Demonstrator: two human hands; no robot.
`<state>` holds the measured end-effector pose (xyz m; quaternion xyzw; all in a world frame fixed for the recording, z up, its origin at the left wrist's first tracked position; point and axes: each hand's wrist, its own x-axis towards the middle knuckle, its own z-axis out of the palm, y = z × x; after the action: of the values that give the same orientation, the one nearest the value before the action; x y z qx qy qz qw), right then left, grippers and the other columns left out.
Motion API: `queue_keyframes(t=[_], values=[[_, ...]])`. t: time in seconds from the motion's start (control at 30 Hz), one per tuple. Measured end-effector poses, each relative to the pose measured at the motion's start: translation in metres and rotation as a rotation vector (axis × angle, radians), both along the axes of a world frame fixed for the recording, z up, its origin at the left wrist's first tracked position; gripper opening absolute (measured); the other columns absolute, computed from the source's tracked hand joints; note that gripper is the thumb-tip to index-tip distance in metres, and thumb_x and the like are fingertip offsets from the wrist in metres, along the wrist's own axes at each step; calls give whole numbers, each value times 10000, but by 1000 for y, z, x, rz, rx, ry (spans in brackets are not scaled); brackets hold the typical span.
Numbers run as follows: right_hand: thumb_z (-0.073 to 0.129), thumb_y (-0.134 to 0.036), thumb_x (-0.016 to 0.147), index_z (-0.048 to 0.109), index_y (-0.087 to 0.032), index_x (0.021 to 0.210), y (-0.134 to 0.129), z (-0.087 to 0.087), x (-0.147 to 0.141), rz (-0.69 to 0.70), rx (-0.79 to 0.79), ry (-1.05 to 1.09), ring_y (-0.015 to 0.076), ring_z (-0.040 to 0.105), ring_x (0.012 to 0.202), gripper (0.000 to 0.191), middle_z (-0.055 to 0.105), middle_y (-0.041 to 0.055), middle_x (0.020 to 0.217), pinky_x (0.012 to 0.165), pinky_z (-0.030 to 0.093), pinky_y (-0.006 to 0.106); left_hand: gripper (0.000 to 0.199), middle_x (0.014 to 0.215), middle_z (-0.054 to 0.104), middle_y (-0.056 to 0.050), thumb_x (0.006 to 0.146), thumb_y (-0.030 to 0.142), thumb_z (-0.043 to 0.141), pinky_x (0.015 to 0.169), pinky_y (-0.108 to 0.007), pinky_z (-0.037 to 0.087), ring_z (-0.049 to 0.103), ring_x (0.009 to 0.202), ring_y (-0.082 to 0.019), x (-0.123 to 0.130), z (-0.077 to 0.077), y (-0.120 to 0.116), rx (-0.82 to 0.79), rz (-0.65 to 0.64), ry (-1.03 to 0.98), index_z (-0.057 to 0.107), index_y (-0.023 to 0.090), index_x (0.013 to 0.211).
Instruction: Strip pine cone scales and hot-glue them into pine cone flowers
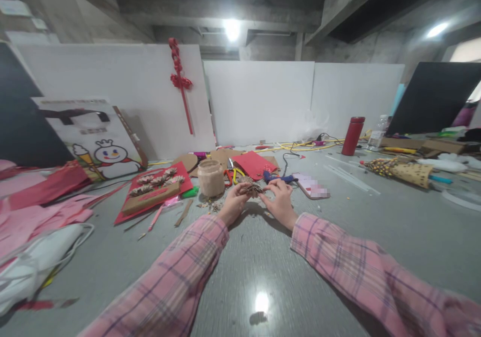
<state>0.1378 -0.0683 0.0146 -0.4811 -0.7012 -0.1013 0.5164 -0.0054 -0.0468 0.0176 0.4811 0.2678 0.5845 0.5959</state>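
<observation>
Between my hands is a brown flower [253, 188] with many thin layered petals, perhaps cardboard. My left hand [233, 205] grips its left side. The fingers of my right hand [281, 202] pinch its right edge. Just behind my hands lie scissors with yellow handles [238, 176] and a dark blue tool [278, 177], possibly a glue gun. Left of them stands an open, brownish jar [211, 179]. Similar flowers [160, 177] rest on a red sheet [124, 211] beside a brown block [151, 199]. The underside of the held flower is hidden.
A phone [312, 185] lies right of my hands. Farther right are clear sticks [351, 178], a red bottle [353, 136] and a wrapped bouquet [400, 171]. Pink paper [33, 216] and a white power strip [41, 262] occupy the left. White boards [261, 101] stand behind the table.
</observation>
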Motion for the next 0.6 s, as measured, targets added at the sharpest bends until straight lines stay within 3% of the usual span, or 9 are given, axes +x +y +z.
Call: queue_keyframes(t=[0.4, 0.6], values=[[551, -379, 676, 577, -188, 761, -4, 3, -1, 24, -6, -39, 159, 447, 849, 211, 506, 25, 854, 804, 208, 324, 342, 769, 608, -30, 467, 81, 614, 729, -265, 398, 561, 739, -133, 1, 3, -3, -38, 12, -3, 528, 146, 792], [446, -329, 750, 534, -170, 845, -2, 3, 1, -81, 13, 34, 168, 430, 864, 205, 508, 42, 863, 795, 207, 317, 330, 719, 582, -22, 481, 254, 668, 684, -280, 420, 559, 717, -146, -2, 3, 5, -80, 210, -28, 485, 159, 738]])
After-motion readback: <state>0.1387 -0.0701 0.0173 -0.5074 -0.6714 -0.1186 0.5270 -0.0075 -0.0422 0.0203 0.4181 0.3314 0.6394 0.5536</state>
